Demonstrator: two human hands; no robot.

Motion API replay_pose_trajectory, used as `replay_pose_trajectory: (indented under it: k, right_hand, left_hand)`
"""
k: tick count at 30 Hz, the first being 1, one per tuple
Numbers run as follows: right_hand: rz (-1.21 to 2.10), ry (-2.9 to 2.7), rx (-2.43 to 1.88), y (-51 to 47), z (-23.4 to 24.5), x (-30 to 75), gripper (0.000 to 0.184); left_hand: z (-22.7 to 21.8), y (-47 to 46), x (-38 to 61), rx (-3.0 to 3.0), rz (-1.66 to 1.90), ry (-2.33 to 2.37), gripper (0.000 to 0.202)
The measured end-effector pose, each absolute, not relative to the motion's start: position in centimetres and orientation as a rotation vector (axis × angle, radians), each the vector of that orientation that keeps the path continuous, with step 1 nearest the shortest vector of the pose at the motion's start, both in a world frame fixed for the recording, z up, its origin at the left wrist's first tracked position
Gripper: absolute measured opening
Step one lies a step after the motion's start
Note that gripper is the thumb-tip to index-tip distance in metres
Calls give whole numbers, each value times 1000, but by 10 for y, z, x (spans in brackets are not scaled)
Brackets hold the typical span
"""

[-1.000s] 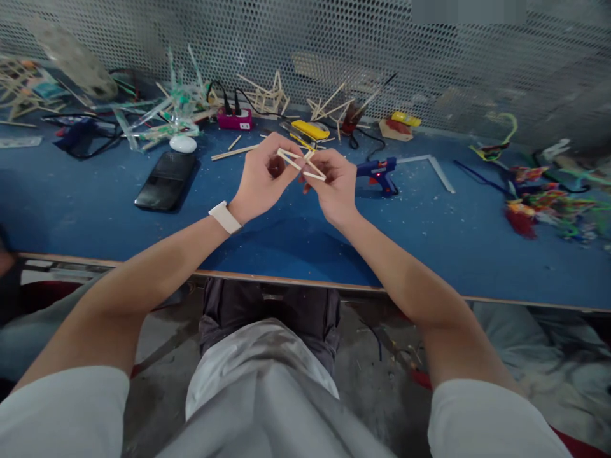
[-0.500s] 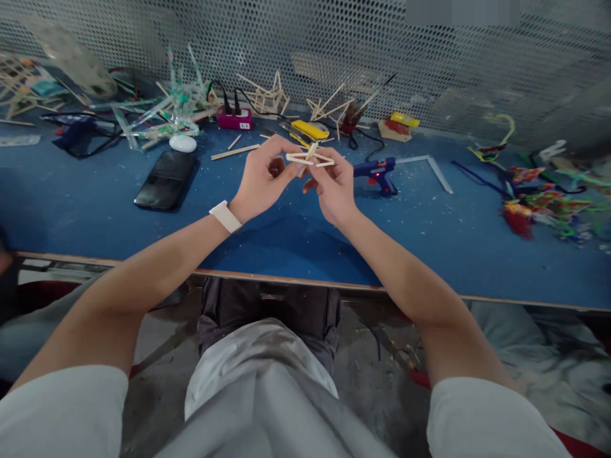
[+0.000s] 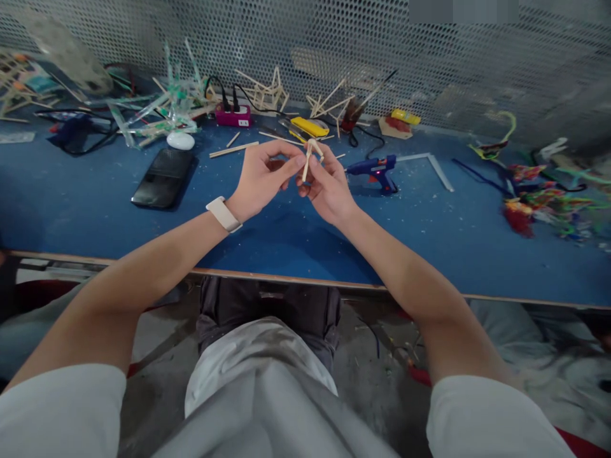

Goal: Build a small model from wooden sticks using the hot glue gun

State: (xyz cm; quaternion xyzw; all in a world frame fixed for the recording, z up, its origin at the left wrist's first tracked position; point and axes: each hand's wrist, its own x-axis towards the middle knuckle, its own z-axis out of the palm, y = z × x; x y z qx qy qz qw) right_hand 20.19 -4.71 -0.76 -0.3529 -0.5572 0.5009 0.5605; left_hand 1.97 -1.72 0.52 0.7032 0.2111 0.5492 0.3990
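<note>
My two hands meet above the blue table [image 3: 296,235], both pinching a small frame of glued wooden sticks [image 3: 309,160]. My left hand [image 3: 263,178], with a white watch band at its wrist, has its fingers curled round the frame's left side. My right hand [image 3: 327,187] grips the frame from the right and below. The frame stands nearly upright, seen almost edge-on. A blue glue gun [image 3: 375,170] with a red light lies on the table just right of my hands.
A black phone [image 3: 163,177] lies to the left. At the back are a pink power strip [image 3: 233,117], a yellow tool [image 3: 310,127], loose sticks and stick structures. Colourful pipe cleaners [image 3: 544,203] lie at the right. A perforated metal wall closes the far side.
The stick frame has been turned in my fingers, from lying flat and spread to standing nearly upright. Both hands have drawn slightly closer together.
</note>
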Motion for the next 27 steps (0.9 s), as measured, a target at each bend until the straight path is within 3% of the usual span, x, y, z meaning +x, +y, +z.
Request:
replay_pose_trajectory:
  k: [8, 27]
  right_hand:
    - [1206, -1304, -814, -47, -5, 201, 62]
    - [1136, -1326, -810, -42, -10, 206, 65]
  left_hand:
    - [-4, -11, 20, 1749, 1333, 546, 60]
    - [15, -23, 14, 1579, 1069, 658, 40]
